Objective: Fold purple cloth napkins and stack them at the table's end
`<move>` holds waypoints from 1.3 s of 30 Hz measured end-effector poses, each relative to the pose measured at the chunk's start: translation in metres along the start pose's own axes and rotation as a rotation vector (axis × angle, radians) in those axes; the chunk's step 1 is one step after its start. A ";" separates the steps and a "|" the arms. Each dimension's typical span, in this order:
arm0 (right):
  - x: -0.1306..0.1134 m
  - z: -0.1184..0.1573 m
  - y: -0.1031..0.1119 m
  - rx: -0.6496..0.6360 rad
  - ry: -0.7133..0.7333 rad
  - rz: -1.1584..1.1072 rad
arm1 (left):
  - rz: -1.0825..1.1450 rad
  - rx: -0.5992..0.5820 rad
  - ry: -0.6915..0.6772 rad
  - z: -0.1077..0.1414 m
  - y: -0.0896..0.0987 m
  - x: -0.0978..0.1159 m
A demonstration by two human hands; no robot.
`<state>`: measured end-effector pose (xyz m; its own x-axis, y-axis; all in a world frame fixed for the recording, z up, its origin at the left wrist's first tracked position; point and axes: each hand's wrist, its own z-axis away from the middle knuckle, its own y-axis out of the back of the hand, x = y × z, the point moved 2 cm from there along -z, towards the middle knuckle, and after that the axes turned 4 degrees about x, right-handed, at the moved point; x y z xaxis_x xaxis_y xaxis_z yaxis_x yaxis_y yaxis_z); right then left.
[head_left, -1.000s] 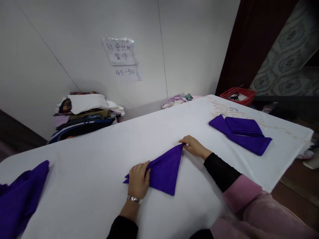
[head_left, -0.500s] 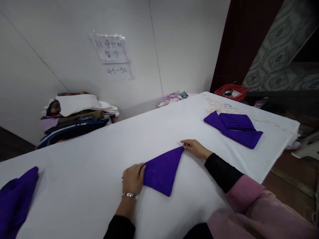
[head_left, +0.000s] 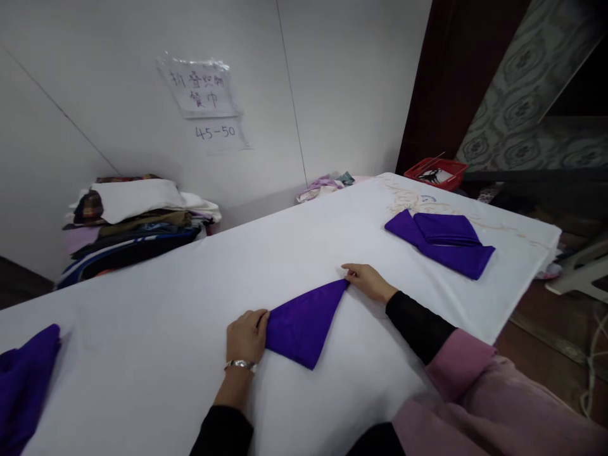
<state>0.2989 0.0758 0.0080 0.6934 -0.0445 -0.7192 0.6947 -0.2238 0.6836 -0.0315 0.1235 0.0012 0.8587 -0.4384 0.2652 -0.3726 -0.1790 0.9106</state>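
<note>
A purple cloth napkin [head_left: 301,326], folded into a roughly triangular shape, lies on the white-covered table between my hands. My left hand [head_left: 247,337], with a silver bracelet at the wrist, grips its left end, which is hidden under the fingers. Thumb and fingers of my right hand [head_left: 368,280] pinch the upper right corner. Further right, several folded purple napkins [head_left: 449,237] rest together on the cloth. Another heap of purple cloth [head_left: 28,380] is cut off by the left edge of the view.
A pile of folded clothes [head_left: 137,218] stands against the wall beyond the table. At the far right is a red basket [head_left: 437,174] holding black-handled scissors. A paper sign [head_left: 204,101] hangs on the wall, and a white stool [head_left: 582,272] stands beyond the right edge.
The view has turned slightly to the right. Both hands keep their hold on the napkin, and the bit of cloth that stuck out left of my left hand no longer shows.
</note>
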 end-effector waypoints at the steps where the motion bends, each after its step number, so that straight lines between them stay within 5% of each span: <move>1: 0.000 0.000 0.000 0.000 -0.005 0.004 | -0.003 0.001 0.000 0.000 0.000 -0.001; 23: 0.001 0.009 0.010 0.010 0.040 0.161 | -0.043 0.106 -0.023 0.002 -0.002 -0.008; 30: -0.001 0.007 0.007 -0.015 0.089 0.263 | -0.054 0.041 -0.016 0.001 0.002 -0.006; 39: 0.006 -0.037 0.007 -0.109 0.294 0.296 | 0.047 -0.029 0.000 0.007 0.007 0.007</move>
<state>0.3153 0.1096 0.0131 0.8798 0.1917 -0.4349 0.4630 -0.1387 0.8755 -0.0305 0.1126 0.0072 0.8407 -0.4454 0.3080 -0.4022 -0.1328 0.9059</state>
